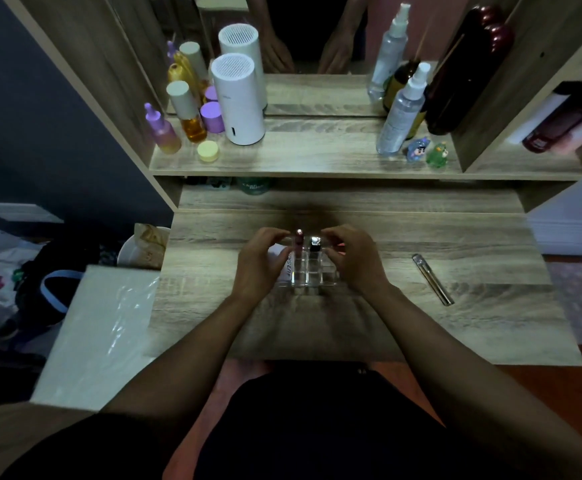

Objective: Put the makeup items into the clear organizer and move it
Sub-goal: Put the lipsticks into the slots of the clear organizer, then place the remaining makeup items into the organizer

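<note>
Clear organizer sits mid-desk, well in from every edge. Left hand and right hand grasp its two sides. Pink tube and black lipstick stand upright in back cells. Slim tube lies apart on the right; bare wood all around.

One clear organizer, two lipsticks standing inside, one slim tube loose at right, two spray bottles, two figurines, two hands.
</note>
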